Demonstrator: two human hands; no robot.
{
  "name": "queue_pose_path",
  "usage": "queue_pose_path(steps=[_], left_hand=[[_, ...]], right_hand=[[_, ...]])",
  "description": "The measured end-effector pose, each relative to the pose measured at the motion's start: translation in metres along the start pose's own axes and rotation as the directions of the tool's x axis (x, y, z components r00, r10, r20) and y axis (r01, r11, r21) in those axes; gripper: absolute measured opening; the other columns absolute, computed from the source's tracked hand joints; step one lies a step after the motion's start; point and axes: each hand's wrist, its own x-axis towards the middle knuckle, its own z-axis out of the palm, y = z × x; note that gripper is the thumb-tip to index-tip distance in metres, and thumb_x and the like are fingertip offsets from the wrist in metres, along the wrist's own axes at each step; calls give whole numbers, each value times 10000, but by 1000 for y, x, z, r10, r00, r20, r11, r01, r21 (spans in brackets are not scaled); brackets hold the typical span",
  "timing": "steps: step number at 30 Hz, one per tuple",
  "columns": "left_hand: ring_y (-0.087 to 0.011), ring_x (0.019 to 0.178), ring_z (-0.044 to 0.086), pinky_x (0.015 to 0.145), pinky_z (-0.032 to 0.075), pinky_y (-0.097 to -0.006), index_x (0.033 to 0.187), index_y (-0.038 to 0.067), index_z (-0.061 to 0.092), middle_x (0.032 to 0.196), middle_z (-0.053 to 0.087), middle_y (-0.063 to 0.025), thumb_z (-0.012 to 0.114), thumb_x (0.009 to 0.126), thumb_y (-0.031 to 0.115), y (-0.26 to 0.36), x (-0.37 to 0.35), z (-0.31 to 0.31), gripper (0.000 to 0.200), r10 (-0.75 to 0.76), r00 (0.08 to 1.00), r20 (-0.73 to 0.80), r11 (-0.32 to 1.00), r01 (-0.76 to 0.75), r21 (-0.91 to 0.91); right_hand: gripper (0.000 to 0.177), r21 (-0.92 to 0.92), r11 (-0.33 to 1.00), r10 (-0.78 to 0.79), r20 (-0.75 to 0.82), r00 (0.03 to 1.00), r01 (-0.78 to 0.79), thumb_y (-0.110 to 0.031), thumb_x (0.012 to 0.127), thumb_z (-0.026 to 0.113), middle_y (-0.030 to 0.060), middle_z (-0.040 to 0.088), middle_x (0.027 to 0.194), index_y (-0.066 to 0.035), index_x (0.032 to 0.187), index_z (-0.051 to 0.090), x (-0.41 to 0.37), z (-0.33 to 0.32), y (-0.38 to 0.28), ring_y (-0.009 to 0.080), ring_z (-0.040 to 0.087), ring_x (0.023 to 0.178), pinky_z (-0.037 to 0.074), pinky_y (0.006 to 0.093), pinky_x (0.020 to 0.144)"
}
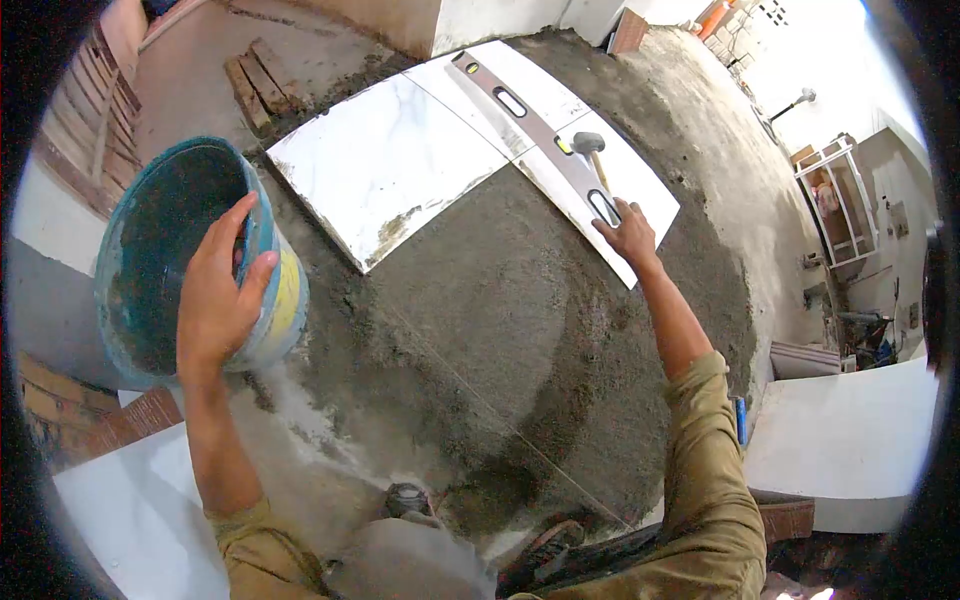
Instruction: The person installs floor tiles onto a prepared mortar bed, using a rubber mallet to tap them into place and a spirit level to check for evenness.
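Observation:
My left hand grips the rim of a teal bucket, its fingers over the edge and its thumb outside. The bucket is tilted, its dark inside showing. My right hand is at the lower end of a grey spirit level, with its fingers around the handle end of a mallet. The mallet's grey head rests by the level. Both lie on white marbled tiles, which are set on wet grey mortar.
A thin string line crosses the mortar towards my feet. Wooden pieces lie behind the tiles. More white tiles stand at the lower left and others at the right. A white metal frame is at the far right.

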Motion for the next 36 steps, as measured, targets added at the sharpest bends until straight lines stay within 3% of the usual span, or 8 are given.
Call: queue_pose_path(steps=[8, 11, 14, 17, 22, 27, 30, 36], left_hand=[[-331, 1184, 490, 1009, 365, -383, 1317, 56, 441, 1296, 499, -182, 594, 839, 197, -2, 3, 3, 522, -22, 999, 35, 999, 20, 40], [-336, 1197, 477, 1020, 353, -381, 1320, 52, 435, 1301, 494, -182, 596, 837, 206, -1, 5, 3, 532, -5, 999, 49, 999, 3, 39], [-337, 1212, 463, 1031, 340, -377, 1324, 56, 431, 1310, 485, -182, 590, 844, 230, -1, 6, 3, 535, -13, 997, 70, 997, 8, 74], [-331, 1214, 461, 1031, 339, -377, 1325, 59, 431, 1316, 483, -168, 587, 854, 262, -2, 5, 3, 536, 5, 997, 79, 995, -13, 99], [-318, 1220, 456, 1032, 337, -382, 1334, 69, 423, 1331, 478, -138, 589, 862, 296, 4, 5, 4, 549, -35, 997, 75, 992, 25, 123], [-315, 1227, 448, 1033, 333, -383, 1334, 69, 426, 1337, 471, -137, 587, 866, 305, -2, 5, 6, 548, -11, 997, 72, 993, 2, 121], [-312, 1226, 448, 1031, 333, -385, 1333, 63, 427, 1337, 471, -134, 586, 866, 312, -6, 5, 5, 552, 19, 997, 78, 991, -29, 133], [-340, 1089, 514, 942, 389, -378, 1302, 28, 447, 1207, 528, -173, 592, 872, 290, -6, 6, 10, 524, 106, 994, 27, 984, -109, 143]], right_hand=[[530, 57, 991, 114, 104, 988, -121, -170, 695, 740, 161, 631, 965, -100, 1139, 459, 42, 70, 22, 357, 602, 939, 459, 459, 779], [381, -23, 997, 78, 37, 996, -77, -134, 766, 629, 118, 630, 1034, -182, 1109, 470, 55, 95, 32, 331, 576, 1019, 396, 520, 812], [452, -10, 993, 116, -52, 992, -116, -23, 694, 608, 154, 639, 976, -141, 1112, 482, 58, 100, 22, 339, 595, 981, 420, 479, 810], [387, -27, 983, 182, 47, 982, -181, -96, 771, 612, 128, 628, 1039, -193, 1129, 503, 70, 99, 21, 328, 574, 1029, 421, 518, 800], [456, 75, 987, 135, 80, 988, -141, -52, 729, 625, 156, 621, 1035, -194, 1146, 506, 68, 98, 31, 355, 586, 1003, 464, 474, 806], [503, -48, 987, 162, 210, 964, -156, -123, 679, 671, 185, 613, 1028, -81, 1146, 489, 61, 95, 63, 359, 567, 1037, 455, 479, 838], [424, -96, 988, 139, 250, 958, -119, -138, 643, 697, 203, 617, 996, -35, 1022, 536, 48, 88, 79, 368, 577, 1005, 478, 459, 796], [352, 13, 991, 133, 150, 980, -137, -123, 635, 702, 201, 634, 908, -56, 947, 555, 49, 98, 102, 377, 606, 915, 483, 452, 760]])
